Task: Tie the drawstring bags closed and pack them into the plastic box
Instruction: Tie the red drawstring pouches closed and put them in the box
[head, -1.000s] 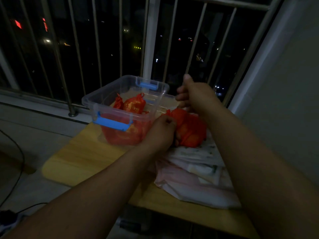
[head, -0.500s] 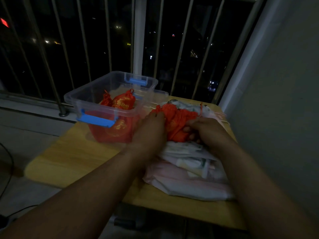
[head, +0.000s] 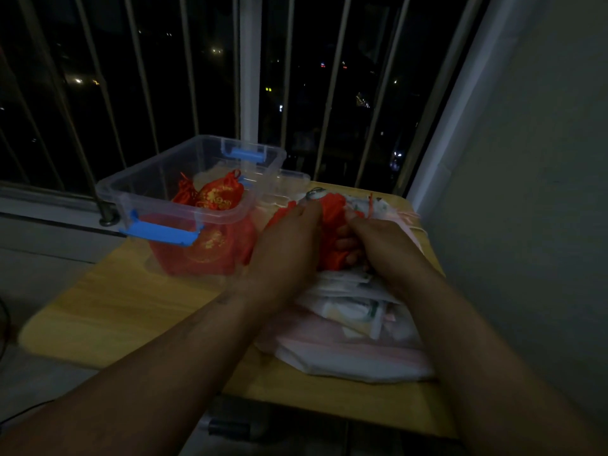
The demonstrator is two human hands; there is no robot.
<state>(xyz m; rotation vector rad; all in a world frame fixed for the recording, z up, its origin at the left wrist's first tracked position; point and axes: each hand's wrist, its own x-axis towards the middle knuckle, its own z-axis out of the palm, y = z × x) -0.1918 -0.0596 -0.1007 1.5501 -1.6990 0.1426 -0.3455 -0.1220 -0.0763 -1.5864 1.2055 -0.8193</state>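
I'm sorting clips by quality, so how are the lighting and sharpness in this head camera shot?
Head view: dim, night behind the window bars; the red fabric drawstring bag in the left hand and right hand is softly blurred; the clear plastic box with blue latches reads sharper.

Forearms stretched forward, left hand (head: 286,245) beside right hand (head: 378,245), grips curled round red bag (head: 332,215)

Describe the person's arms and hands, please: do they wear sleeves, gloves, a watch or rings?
No sleeve shows on the left forearm or the right forearm; both are bare to the picture's edge. The left hand and the right hand wear no gloves, and neither wrist carries a watch or band. Rings: cannot tell, since the light is dim and fingers are partly hidden.
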